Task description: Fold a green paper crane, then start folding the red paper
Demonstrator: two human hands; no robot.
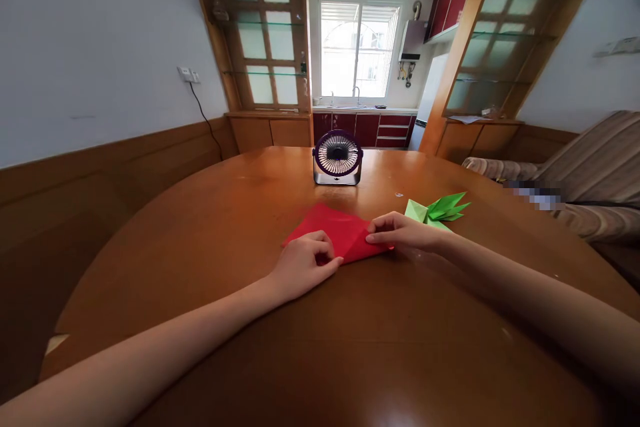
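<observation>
A sheet of red paper (pixel 334 221) lies on the wooden table, with a straight folded edge on the near side. My left hand (pixel 306 261) rests on its near left part, fingers curled and thumb stretched along the near edge. At the paper's right part, my right hand (pixel 395 229) pinches it between thumb and fingers. Just beyond my right wrist sits a green folded-paper piece (pixel 425 212) with pointed leaf-like tips, its near part partly hidden by my forearm.
The round table (pixel 225 213) spreads around my arms. A small dark fan (pixel 338 155) stands upright behind the red paper. A small clear scrap (pixel 399 195) lies to the fan's right. A striped sofa (pixel 590 167) is at the right, beyond the table edge.
</observation>
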